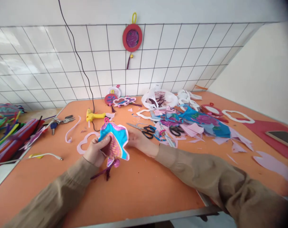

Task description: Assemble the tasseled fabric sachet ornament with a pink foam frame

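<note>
My left hand (pixel 96 150) is closed on a fabric ornament (pixel 120 136), its thumb lying across the front. Blue and pink patterned cloth covers the ornament, which has a wavy white edge and a pink loop at the top. From its lower end hang a pink bead (pixel 116 162) and a dark purple tassel (pixel 107 173). My right hand (pixel 140 141) is at the ornament's right edge, its fingertips hidden behind it. Just beyond that hand lie black-handled scissors (pixel 147 130). A pink wavy frame cutout (pixel 82 145) rests on the table beside my left hand.
A yellow glue gun (pixel 95 116) with a black cord lies behind the ornament. Cloth and paper scraps (pixel 193 122) and a second pair of scissors (pixel 176 130) cover the right side. Keys (pixel 54 126) and pipe cleaners (pixel 15 136) are at left. A round red ornament (pixel 125 38) hangs on the wall.
</note>
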Demonstrator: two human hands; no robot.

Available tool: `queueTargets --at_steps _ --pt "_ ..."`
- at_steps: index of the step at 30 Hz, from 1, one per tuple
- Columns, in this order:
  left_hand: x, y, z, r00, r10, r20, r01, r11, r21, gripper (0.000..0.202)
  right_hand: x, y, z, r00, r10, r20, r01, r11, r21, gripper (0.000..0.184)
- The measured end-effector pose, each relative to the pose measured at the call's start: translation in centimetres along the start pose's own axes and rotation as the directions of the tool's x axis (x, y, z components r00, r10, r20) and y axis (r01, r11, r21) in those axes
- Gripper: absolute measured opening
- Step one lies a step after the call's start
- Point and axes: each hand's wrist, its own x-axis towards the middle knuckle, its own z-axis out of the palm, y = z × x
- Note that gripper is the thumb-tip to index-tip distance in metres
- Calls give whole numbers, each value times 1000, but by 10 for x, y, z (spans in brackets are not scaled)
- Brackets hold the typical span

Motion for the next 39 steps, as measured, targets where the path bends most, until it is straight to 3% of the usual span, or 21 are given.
queueTargets --at_steps 2,3,7,11,16,21,24,27,34,39 --pt "-1 -10 7 999 7 -38 -9 999 -41 28 2 0 -1 980 -104 -172 110 994 22 37" --pt "0 -14 10 999 -1 -47 -2 999 -48 30 2 0 -3 974 -107 -199 123 990 73 38" --pt "5 -26 18 998 43 -50 -45 998 -34 32 1 5 -4 992 -38 -118 72 952 298 53" --pt "9 -27 19 998 49 -31 -50 998 -24 34 0 13 -1 974 -136 -182 166 972 164 39" --pt "8 -24 14 995 61 -77 -66 996 -57 30 -2 14 -1 956 -178 -231 195 980 50 32" --pt "7 -22 15 999 47 -4 -47 999 -9 32 -4 10 0 954 -182 -238 185 983 -11 32" --pt "7 -22 16 998 44 -44 -47 996 -72 34 -3 11 0 942 -191 -277 182 982 -58 36" --pt "7 -22 16 996 57 -73 -62 995 -79 36 -3 12 0 931 -196 -307 189 981 -52 34" --pt "4 -22 18 996 79 27 -81 995 60 40 -4 8 -1 949 -168 -266 178 984 13 33" --pt "6 -20 16 996 83 -38 -85 996 -35 39 -1 9 -4 934 -129 -333 146 989 26 35"
